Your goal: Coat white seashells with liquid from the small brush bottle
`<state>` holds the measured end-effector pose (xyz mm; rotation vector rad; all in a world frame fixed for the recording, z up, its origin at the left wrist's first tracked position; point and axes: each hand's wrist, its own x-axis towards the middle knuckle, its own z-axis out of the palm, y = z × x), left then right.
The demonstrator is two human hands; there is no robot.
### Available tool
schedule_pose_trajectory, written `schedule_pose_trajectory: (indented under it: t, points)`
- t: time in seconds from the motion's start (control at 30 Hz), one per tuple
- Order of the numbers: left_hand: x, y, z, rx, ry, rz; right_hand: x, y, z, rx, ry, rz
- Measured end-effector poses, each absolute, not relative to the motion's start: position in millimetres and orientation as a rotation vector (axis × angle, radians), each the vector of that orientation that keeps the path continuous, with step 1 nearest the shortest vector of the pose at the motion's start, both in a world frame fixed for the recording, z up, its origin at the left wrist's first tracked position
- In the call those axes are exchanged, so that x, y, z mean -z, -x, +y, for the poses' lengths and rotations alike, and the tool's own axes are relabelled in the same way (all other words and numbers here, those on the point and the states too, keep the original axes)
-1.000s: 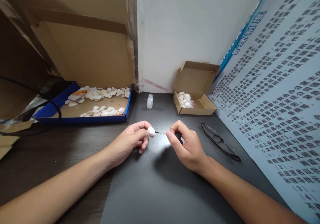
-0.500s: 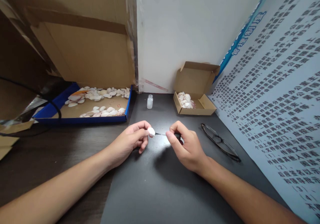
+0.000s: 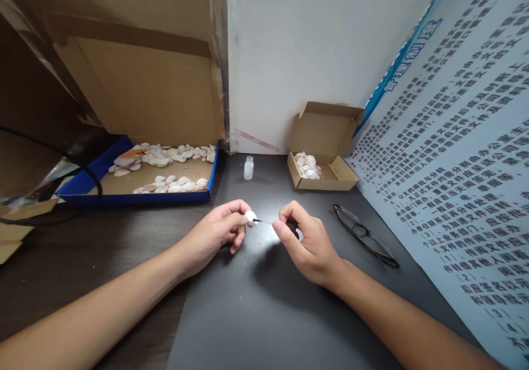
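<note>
White wall (image 3: 268, 56) behind, pale-blue poster of dark printed characters (image 3: 463, 155) slanting in at the right, smooth dark-grey table (image 3: 239, 331) below. Head view, the only one: left hand (image 3: 221, 227), grip together, thumb and fingers pinching a small, white, rounded seashell (image 3: 250, 216) by its left edge. Right hand (image 3: 309, 243), grip together too, thumb against index on a thin, pale-stemmed stick with a black tip (image 3: 258, 220); its other end is partly hidden in the palm. And that tip overlaps the shell, right between the grips; actual contact is too fine to call! Beyond the left grip, a small translucent bottle (image 3: 248, 169) stands upright; off to that grip's far left, a shallow blue-walled cardboard tray (image 3: 173, 196) of loose shells. Beyond the right grip, a small open brown cardboard box (image 3: 324, 184) with white shells; right of that grip, black-framed glasses (image 3: 366, 232). Looks like the step is working the tip over the shell's face. Next move, I'd judge, calls for a steady left pinch and light right-hand touch.
</note>
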<state>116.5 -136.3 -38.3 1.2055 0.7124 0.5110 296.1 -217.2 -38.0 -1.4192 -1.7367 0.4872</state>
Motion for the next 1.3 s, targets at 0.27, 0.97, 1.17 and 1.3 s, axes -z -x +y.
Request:
schedule_pose_trajectory:
  t: [0.27,0.97,1.17,1.3]
  points:
    - [40.7,-116.5,-135.5,-0.513,-1.197,0.712,39.1,-297.5,-216.0,-0.461,1.487,-1.768]
    - [39.8,-117.4,-135.4,-0.513,-1.224,0.72,40.3,-296.5,-216.7,-0.483,1.48,-1.756]
    - [39.8,-117.8,-135.4,-0.508,-1.22,0.726,40.1,-297.6,-215.1,-0.462,1.542,-1.785]
    - [40.9,-117.3,-134.3,-0.509,-1.213,0.723,40.2,-297.3,-213.9,-0.442,1.564,-1.817]
